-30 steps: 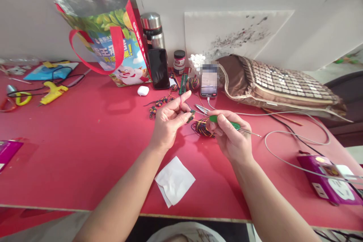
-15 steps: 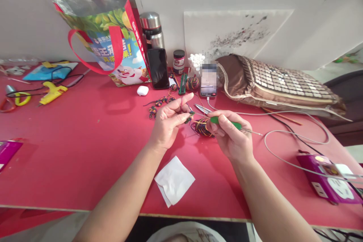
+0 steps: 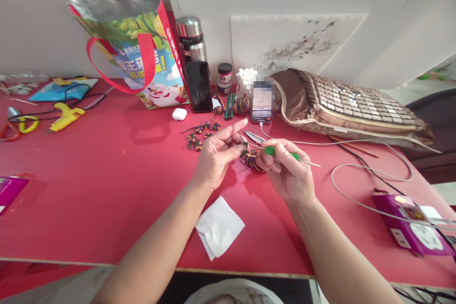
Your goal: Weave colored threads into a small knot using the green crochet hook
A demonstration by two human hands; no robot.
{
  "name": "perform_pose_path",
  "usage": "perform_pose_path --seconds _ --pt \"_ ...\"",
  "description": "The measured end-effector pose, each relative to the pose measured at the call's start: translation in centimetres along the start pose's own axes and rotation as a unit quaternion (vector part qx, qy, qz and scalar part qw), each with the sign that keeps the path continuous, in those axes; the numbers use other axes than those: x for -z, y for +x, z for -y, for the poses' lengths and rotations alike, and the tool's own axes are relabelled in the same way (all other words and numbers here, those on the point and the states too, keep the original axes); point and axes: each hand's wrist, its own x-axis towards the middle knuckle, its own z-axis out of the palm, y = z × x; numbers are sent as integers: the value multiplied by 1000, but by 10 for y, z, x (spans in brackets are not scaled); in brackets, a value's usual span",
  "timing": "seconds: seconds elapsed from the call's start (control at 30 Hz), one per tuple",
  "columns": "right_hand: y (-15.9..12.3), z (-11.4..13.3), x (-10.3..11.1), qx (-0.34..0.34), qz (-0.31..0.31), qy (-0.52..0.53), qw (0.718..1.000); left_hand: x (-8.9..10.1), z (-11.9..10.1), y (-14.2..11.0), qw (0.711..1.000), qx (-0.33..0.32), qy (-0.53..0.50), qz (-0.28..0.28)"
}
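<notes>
My left hand pinches a small dark multicoloured crochet piece between thumb and fingers, with yarn looped over the raised index finger. My right hand is closed around a crochet hook with a green handle. A thin metal end of the hook sticks out to the right, and another shaft points left at the crochet piece. Below and between the hands lies a bundle of multicoloured yarn. Scissors blades rest just behind it. Beyond my left hand is a string of crocheted pieces.
A folded white tissue lies in front. Behind stand a shopping bag, a black phone, a lit phone on a cable and a jar. A beaded cushion is right; a yellow glue gun left.
My left hand has shifted slightly right with the crochet piece. My right hand and the hook have come slightly left, so the two hands are closer together.
</notes>
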Motion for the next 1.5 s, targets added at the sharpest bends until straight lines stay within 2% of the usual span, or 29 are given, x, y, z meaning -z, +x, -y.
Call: perform_pose_path --seconds 0.13,0.2,0.3,0.4,0.8,1.17,1.33,1.5 --pt "-1 -3 -6 -4 -14 21 1000 -7 12 -4 999 -26 21 4" --pt "-1 -5 -8 -3 -33 28 999 -11 17 -6 997 -60 37 8" --pt "-2 -6 -10 -10 -55 39 998 -17 18 -10 992 -105 66 -3" --pt "-2 -8 -11 -10 -60 41 997 -18 16 -11 990 -119 79 -17" --pt "-1 -13 -9 -10 -65 -2 998 -13 13 -7 994 -79 72 -38" --pt "1 -15 -8 -14 -64 -10 998 -10 18 -1 997 -51 17 -53" --pt "0 -17 -10 -16 -65 -4 998 -9 18 -1 996 -42 29 -76" --pt "-2 -19 -6 7 -52 -38 998 -10 15 -3 995 -19 64 -69"
